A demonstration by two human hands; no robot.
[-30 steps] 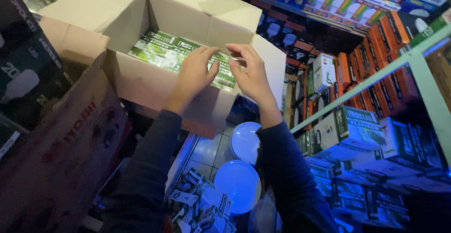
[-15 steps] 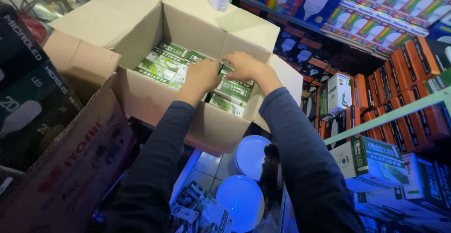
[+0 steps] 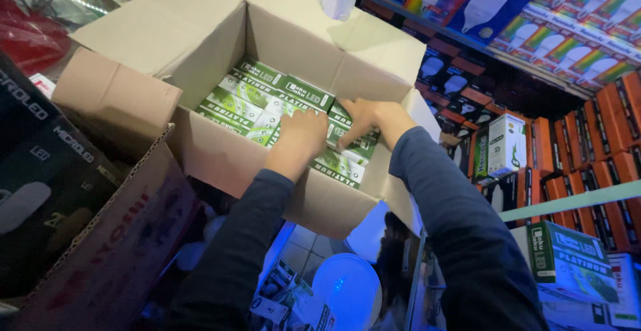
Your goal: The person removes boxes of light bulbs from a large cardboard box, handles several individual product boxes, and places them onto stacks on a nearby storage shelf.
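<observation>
An open brown cardboard carton (image 3: 220, 164) stands in front of me, packed with rows of small green-and-white bulb boxes (image 3: 254, 97). Both my arms in dark sleeves reach into its near right corner. My left hand (image 3: 302, 136) is dug in among the boxes, its fingertips hidden between them. My right hand (image 3: 368, 116) lies just to the right, fingers curled over the top of a green-and-white box (image 3: 350, 160) in the same row. The two hands are close together on that row.
A second brown carton (image 3: 113, 237) and black lamp boxes (image 3: 40, 171) crowd the left. Shelves on the right hold orange boxes (image 3: 601, 144), a white box (image 3: 507, 144) and green boxes (image 3: 567, 257). A round white lamp (image 3: 347, 291) lies on the floor below.
Both hands have gone from the carton's near rim down into the boxes. The view has shifted so the carton sits lower and closer.
</observation>
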